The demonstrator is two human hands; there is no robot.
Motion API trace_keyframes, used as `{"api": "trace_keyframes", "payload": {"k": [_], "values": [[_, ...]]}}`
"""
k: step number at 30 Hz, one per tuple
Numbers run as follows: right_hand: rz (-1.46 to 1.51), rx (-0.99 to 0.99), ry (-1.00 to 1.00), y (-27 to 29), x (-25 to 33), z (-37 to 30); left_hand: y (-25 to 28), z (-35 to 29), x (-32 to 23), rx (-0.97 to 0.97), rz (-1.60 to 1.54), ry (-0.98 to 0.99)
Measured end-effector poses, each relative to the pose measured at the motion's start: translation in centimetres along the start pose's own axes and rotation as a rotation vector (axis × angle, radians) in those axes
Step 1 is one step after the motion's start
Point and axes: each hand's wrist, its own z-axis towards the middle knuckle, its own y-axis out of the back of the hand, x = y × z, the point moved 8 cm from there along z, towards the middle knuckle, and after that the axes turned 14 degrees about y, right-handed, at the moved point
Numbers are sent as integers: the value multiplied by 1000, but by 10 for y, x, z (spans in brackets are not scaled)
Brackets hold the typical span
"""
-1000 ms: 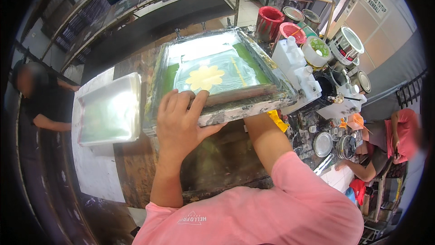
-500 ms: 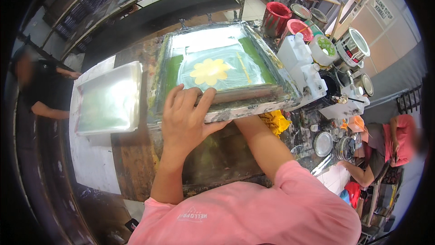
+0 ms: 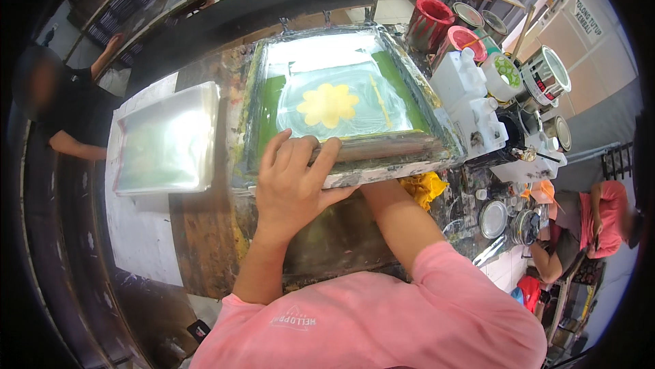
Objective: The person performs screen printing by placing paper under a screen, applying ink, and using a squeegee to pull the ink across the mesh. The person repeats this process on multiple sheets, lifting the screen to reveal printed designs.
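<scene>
A screen printing frame [image 3: 440,113] with green mesh and a yellow flower shape [image 3: 328,105] lies in front of me. Its near edge is tilted up off the table. My left hand [image 3: 290,174] is closed over that near edge, thumb below and fingers curled on top. A brown bar [image 3: 389,146], perhaps a squeegee, rests along the inside of the near edge, its left end by my fingers. My right forearm [image 3: 397,215] reaches beneath the frame, which hides the right hand. Whitish film covers part of the mesh.
Left of the frame, a stack of clear sheets [image 3: 167,140] sits on white paper [image 3: 140,232]. White jugs [image 3: 471,106], paint cans [image 3: 431,21] and a yellow cloth [image 3: 424,189] crowd the right. One person stands at far left; another sits at far right.
The whole view has shifted slightly, with the frame now farther right in it. My left hand keeps its grip on the edge. The person at left has raised an arm.
</scene>
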Motion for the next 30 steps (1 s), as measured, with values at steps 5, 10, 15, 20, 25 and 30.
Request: {"api": "trace_keyframes", "payload": {"k": [5,10,15,20,25,30], "values": [[65,1,-60,7,-47,-29,0,3,-1,4,-13,-11],[72,51,-83,-7,-23,-71,-3,0,0,10,-42,3],[-8,5,-12,4,17,-34,-4,-5,2,13,-23,23],[36,-7,-33,9,-27,-30,-2,-1,-2,16,-28,8],[71,53,-63,-8,-19,-65,-2,-1,0,14,-28,-7],[-7,7,8,-4,23,-29,-3,-5,0,-20,-13,5]]}}
